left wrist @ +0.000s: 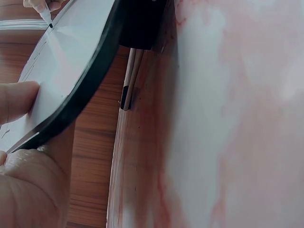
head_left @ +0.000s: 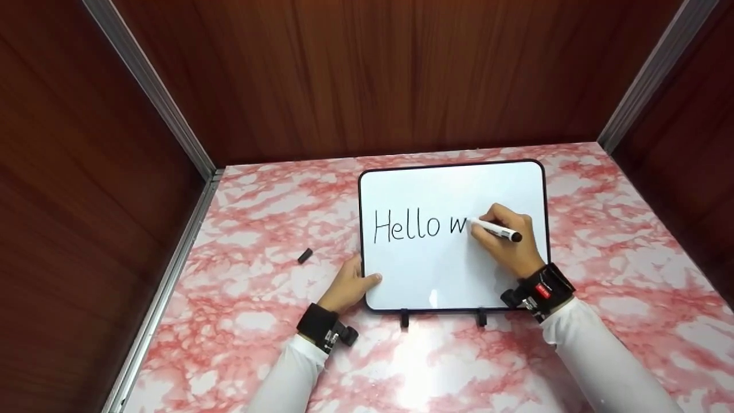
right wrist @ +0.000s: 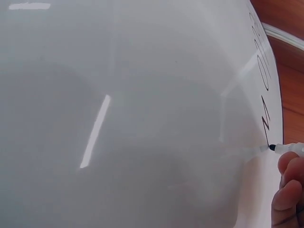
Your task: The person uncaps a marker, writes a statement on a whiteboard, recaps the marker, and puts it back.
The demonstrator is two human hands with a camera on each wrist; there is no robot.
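Observation:
A white whiteboard (head_left: 424, 275) with a dark frame stands propped on the table and bears the black handwriting "Hello w" (head_left: 407, 225). My right hand (head_left: 510, 235) pinches a white marker (head_left: 493, 228) with a black end. In the right wrist view the marker's black tip (right wrist: 272, 147) is at the end of the last letter's stroke. The left hand (head_left: 347, 287) grips the board's lower left edge, thumb on the front face and the other fingers behind, mostly hidden. In the left wrist view the thumb (left wrist: 19, 100) lies over the white surface.
A black marker cap (head_left: 305, 256) lies on the red-and-white marbled table (head_left: 258, 321), left of the board. Two black stand feet (head_left: 405, 319) poke out under the board's lower edge. Brown wood-grain panels (head_left: 367, 74) with metal corner posts enclose the table at the back and sides.

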